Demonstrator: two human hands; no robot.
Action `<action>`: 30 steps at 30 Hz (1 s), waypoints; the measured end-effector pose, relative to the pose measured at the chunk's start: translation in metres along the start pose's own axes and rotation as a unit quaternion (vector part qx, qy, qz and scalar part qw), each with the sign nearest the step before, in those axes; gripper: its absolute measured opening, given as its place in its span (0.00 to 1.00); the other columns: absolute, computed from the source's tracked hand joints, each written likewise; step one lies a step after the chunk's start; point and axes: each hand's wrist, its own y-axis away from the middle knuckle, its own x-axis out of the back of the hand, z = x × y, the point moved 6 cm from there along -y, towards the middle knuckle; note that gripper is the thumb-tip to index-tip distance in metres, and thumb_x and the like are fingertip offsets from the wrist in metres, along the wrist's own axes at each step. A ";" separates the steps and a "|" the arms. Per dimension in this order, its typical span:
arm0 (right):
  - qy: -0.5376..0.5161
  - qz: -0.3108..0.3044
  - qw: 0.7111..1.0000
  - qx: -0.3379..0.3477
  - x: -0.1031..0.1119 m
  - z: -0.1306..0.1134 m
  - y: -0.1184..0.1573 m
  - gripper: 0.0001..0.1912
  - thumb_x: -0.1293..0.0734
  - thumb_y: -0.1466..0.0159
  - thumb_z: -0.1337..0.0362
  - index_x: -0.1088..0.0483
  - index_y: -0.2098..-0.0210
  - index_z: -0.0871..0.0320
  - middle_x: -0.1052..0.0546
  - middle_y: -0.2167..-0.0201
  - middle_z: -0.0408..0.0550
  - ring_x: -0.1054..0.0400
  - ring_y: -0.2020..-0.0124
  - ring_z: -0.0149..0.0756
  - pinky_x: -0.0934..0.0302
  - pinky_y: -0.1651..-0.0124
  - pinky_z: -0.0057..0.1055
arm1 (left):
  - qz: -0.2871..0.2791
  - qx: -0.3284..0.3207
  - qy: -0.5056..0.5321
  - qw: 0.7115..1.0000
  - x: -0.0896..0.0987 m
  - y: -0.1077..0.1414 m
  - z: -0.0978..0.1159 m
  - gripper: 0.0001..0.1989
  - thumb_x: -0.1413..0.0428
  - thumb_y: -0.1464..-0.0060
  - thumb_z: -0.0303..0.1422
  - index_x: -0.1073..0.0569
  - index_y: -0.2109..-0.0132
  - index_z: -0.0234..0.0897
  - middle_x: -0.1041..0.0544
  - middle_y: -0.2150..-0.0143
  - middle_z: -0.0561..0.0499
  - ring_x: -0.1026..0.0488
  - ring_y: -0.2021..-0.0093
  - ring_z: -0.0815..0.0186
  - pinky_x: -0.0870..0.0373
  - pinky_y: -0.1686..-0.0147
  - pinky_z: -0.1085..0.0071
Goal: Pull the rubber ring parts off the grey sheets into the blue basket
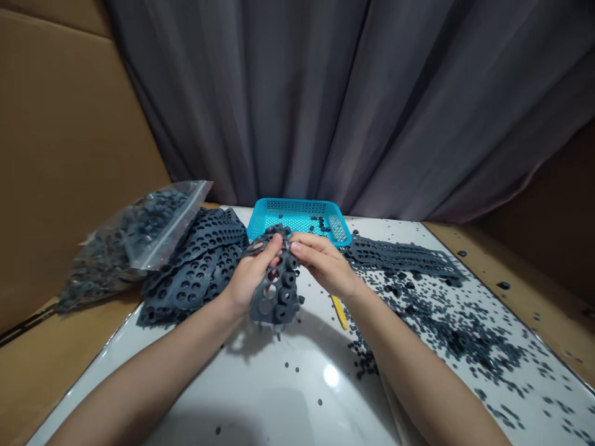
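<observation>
My left hand (pixel 251 275) grips a dark grey rubber sheet (pixel 274 303), thumb on top. The sheet hangs over the white table; one side has open round holes, the other still carries ring-shaped rubber parts. At the sheet's upper right edge, my right hand (pixel 328 263) is closed, thumb and index finger pinched on the rubber. Whether a single ring is between those fingertips is hidden. Just behind both hands stands a blue perforated basket (pixel 258 217) with a few dark pieces in it.
Left lie stacked perforated rubber sheets (pixel 190 279) and a zip bag (pixel 125 235) full of dark pieces. Right are punched-out sheet strips (pixel 400 257) and many scattered rubber bits (pixel 455 334). A yellow tool (pixel 339 313) lies near my right wrist. A grey curtain (pixel 325 105) hangs behind.
</observation>
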 end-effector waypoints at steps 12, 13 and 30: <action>-0.139 0.204 0.969 0.013 0.029 0.032 -0.010 0.18 0.42 0.41 0.55 0.55 0.78 0.55 0.54 0.81 0.38 0.57 0.80 0.29 0.52 0.74 0.29 | 0.050 0.069 0.191 0.978 0.007 -0.016 -0.009 0.19 0.46 0.49 0.44 0.37 0.79 0.36 0.38 0.87 0.58 0.45 0.89 0.76 0.47 0.88 0.76; -0.109 0.224 0.968 0.033 0.039 0.026 -0.010 0.18 0.44 0.39 0.54 0.57 0.78 0.54 0.55 0.80 0.38 0.58 0.80 0.30 0.51 0.73 0.30 | 0.062 0.049 0.199 0.977 0.011 -0.018 -0.005 0.18 0.46 0.48 0.44 0.37 0.78 0.37 0.37 0.87 0.58 0.44 0.88 0.75 0.45 0.87 0.75; 0.475 0.135 0.864 0.091 0.064 -0.008 0.001 0.10 0.40 0.38 0.60 0.32 0.67 0.59 0.26 0.66 0.50 0.36 0.61 0.38 0.46 0.54 0.35 | 0.050 -0.221 -0.156 0.961 0.019 -0.011 0.010 0.18 0.48 0.48 0.48 0.30 0.73 0.37 0.32 0.77 0.55 0.35 0.76 0.70 0.37 0.73 0.73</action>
